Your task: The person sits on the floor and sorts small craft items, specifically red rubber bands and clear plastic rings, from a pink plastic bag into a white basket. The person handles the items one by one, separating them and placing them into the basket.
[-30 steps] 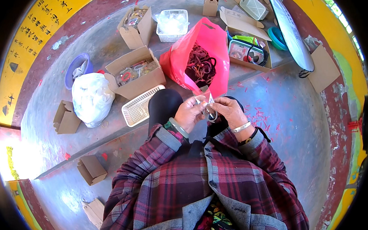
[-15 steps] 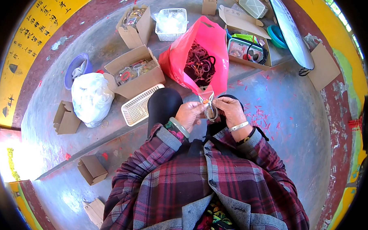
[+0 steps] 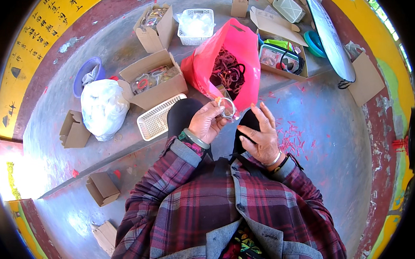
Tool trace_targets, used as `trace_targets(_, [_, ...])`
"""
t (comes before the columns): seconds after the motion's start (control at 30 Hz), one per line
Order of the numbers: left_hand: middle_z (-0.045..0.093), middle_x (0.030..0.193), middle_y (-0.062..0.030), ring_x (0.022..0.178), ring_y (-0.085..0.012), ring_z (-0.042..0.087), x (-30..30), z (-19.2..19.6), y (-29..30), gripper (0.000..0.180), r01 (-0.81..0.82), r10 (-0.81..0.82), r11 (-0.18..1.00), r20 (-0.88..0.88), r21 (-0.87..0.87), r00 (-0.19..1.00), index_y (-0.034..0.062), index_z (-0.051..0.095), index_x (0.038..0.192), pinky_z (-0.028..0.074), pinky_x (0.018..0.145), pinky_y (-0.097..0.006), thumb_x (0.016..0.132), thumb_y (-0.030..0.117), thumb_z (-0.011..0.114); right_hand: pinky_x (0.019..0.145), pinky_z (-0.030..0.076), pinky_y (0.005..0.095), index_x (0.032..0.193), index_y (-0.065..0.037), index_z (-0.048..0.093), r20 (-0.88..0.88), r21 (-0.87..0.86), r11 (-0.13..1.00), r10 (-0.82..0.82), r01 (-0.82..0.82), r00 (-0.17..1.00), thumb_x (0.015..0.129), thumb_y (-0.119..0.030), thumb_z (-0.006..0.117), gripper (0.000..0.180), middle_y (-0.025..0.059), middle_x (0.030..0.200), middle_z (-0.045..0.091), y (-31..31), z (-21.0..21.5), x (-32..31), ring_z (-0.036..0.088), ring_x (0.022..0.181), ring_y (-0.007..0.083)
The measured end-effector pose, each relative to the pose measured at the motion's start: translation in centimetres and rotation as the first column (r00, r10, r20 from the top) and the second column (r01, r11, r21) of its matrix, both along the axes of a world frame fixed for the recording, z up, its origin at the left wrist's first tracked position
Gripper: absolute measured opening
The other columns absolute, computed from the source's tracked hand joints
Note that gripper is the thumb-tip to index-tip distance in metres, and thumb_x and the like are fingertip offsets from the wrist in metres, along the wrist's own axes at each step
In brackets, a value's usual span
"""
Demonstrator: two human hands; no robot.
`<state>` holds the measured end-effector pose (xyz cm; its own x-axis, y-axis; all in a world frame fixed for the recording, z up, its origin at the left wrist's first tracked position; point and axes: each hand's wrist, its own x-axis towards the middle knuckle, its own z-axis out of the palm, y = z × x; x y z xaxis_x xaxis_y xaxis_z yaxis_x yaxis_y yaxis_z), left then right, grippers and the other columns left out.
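One ring (image 3: 233, 110) near pink bag (image 3: 249, 62) of strands (image 3: 225, 70)

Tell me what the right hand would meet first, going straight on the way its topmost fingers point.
The right hand would probably meet the pink bag first, near its right edge, though depth is unclear.

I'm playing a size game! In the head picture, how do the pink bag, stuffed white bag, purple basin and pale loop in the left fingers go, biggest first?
1. Pink bag
2. Stuffed white bag
3. Purple basin
4. Pale loop, nearer the camera yet looking smallest
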<state>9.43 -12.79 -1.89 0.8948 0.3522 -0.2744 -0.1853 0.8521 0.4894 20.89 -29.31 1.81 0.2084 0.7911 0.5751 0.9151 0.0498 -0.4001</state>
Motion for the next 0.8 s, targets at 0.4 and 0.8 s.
trace_targets(0.4, [0.064, 0.088, -0.007, 0.08, -0.0164, 0.064, 0.1, 1.2, -1.2, 0.02, 0.023, -0.017, 0.998, -0.093, 0.065, 0.996, 0.0078, 0.054, 0.101, 0.054, 0.065, -0.027, 0.092, 0.025, 0.047, 0.096, 0.032, 0.0416, 0.1, -0.015, 0.067, 0.14, -0.055, 0.996, -0.059, 0.067, 0.988, 0.068, -0.022, 0.07, 0.033, 0.015, 0.135, 0.037, 0.3, -0.9, -0.4, 0.031, 0.127, 0.0338])
trace_targets(0.8, [0.06, 0.096, -0.0155, 0.089, -0.0252, 0.061, 0.9, 0.5, -2.4, 0.024, -0.055, 0.055, 0.998, -0.002, 0.043, 0.998, 0.0022, 0.048, 0.105, 0.051, 0.075, -0.038, 0.091, 0.021, 0.044, 0.097, 0.03, 0.0403, 0.116, -0.025, 0.056, 0.398, -0.204, 0.973, -0.018, 0.108, 0.917, 0.072, -0.039, 0.066, 0.047, 0.0099, 0.141, 0.029, 1.2, -1.1, -0.7, 0.023, 0.13, 0.0323])
